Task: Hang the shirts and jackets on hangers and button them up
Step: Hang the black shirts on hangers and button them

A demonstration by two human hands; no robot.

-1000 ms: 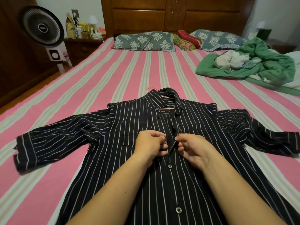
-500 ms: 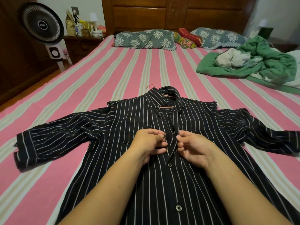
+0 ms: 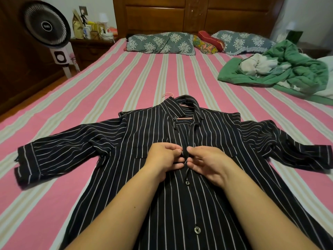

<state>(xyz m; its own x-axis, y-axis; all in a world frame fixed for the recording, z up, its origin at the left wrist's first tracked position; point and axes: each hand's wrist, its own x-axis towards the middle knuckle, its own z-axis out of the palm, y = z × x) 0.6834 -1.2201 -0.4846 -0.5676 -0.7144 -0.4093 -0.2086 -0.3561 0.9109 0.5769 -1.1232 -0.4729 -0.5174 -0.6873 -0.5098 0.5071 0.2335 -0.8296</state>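
A black shirt with thin white stripes [image 3: 129, 141] lies flat on the bed, front up, sleeves spread to both sides. A pink hanger [image 3: 183, 118] sits inside its collar, the hook poking out at the top. My left hand [image 3: 163, 159] and my right hand [image 3: 207, 161] meet at the chest, each pinching one edge of the front placket. Two buttons below my hands look fastened. The placket above them, up to the collar, gapes open.
The bed has a pink and beige striped sheet [image 3: 108, 91]. A heap of green and white clothes [image 3: 281, 69] lies at the right. Pillows [image 3: 160, 43] line the wooden headboard. A standing fan [image 3: 47, 27] and a cluttered nightstand [image 3: 91, 44] are at the left.
Both hands stay at the same spot on the placket, with the fingertips drawn closer together around the fabric. The view has shifted slightly.
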